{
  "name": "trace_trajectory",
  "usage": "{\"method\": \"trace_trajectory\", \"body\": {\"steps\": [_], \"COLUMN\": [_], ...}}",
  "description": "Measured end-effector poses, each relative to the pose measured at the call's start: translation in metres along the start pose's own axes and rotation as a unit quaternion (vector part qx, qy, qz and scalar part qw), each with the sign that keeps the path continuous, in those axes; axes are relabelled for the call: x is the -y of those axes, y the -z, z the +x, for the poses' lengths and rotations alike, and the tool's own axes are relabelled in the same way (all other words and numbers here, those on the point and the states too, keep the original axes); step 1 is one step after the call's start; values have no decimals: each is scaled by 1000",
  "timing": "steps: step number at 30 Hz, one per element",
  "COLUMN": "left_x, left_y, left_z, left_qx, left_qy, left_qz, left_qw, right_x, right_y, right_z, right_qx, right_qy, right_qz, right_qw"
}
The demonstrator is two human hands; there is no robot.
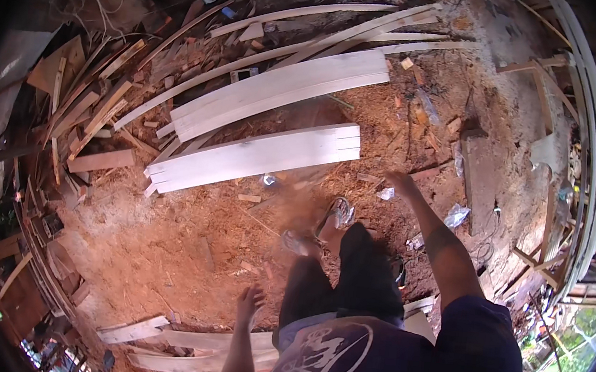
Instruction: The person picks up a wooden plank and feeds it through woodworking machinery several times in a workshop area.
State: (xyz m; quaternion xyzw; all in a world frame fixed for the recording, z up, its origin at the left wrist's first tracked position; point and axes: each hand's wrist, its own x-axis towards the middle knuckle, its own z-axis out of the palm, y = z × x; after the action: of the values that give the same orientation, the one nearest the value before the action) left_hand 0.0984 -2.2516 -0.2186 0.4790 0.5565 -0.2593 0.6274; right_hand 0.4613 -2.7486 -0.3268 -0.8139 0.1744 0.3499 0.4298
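Observation:
My left hand hangs over the sawdust-covered ground near my left leg, fingers a little apart and nothing in them. Farther forward on the right, my right hand is over the dirt beside a scrap of clear plastic. Its fingers are dark and smeared, and I see no object in it. Ahead of my feet lies a pale stack of boards with slots at its right end. Just beyond it rests another wide pale board stack, partly on long thin strips.
Wood offcuts lie heaped on the left. Long strips curve along the right side, near a dark plank. Behind me are more pale boards. My sandalled foot stands close to the nearer stack.

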Motion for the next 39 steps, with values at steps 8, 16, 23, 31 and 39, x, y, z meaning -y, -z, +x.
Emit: {"method": "trace_trajectory", "body": {"steps": [8, 16, 23, 31, 39], "left_x": [-18, -24, -176, -144, -180], "left_y": [-91, -179, -425, -452, -506], "left_z": [3, 25, 65, 71, 97], "left_qx": [-26, -182, -127, -120, -164], "left_qy": [39, 166, 28, 174, 259], "left_qz": [1, -4, 274, -7, -59], "left_qw": [999, 969, 953, 977, 950], "right_x": [-84, -60, -27, -15, -53], "right_y": [85, 177, 197, 185, 186], "right_z": [-103, 206, 572, 779, 835], "right_qx": [25, 30, 33, -114, 0], "right_qy": [-317, -254, -163, -147, -106], "right_qz": [60, 73, 98, 131, 270], "right_qw": [946, 964, 981, 974, 957]}}
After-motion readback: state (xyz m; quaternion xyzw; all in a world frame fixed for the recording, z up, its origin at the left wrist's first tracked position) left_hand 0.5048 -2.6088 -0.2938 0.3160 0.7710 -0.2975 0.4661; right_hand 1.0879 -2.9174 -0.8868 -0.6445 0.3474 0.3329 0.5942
